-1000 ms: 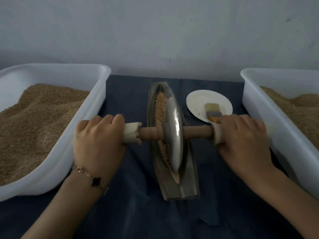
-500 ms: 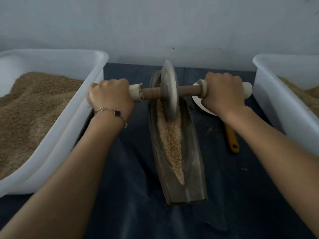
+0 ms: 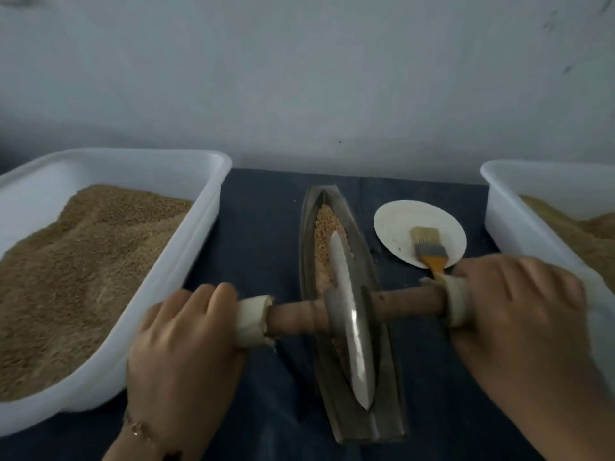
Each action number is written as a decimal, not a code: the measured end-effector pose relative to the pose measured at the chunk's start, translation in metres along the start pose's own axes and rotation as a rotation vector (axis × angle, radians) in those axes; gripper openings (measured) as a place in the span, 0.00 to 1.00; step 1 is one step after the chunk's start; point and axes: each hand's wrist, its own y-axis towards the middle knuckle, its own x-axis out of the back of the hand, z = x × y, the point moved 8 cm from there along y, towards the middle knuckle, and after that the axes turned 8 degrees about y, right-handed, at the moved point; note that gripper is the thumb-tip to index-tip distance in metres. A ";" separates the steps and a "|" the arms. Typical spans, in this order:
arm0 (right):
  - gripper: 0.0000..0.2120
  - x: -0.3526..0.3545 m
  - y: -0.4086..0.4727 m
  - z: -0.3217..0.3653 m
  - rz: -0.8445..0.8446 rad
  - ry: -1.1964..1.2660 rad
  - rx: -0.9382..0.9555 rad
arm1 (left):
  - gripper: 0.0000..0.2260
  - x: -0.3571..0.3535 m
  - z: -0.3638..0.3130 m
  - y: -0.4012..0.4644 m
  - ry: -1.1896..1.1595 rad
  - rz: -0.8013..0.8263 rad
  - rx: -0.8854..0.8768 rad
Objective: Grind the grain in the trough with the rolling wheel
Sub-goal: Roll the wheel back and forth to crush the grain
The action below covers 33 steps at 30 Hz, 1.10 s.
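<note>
While the left hand (image 3: 181, 344) gripped the left end of the wooden axle (image 3: 404, 302) and the right hand (image 3: 519, 321) gripped the right end, both fists curled round the pale wrapped grips, the metal rolling wheel (image 3: 349, 327) sat edge-down in the near half of the boat-shaped trough (image 3: 386, 424). Grain (image 3: 324, 227) lay in the trough's far half, beyond the wheel. A white tub of grain (image 3: 109, 380) stood left, another tub (image 3: 506, 207) right, and a brush (image 3: 427, 249) rested on a white plate (image 3: 396, 224) on the dark cloth (image 3: 259, 227).

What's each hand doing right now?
Left hand: grips the rolling wheel by its left handle.
Right hand: grips its right handle.
</note>
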 end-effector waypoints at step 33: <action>0.10 -0.068 0.050 -0.015 -0.074 0.031 0.124 | 0.12 -0.050 -0.003 0.046 0.096 -0.156 0.029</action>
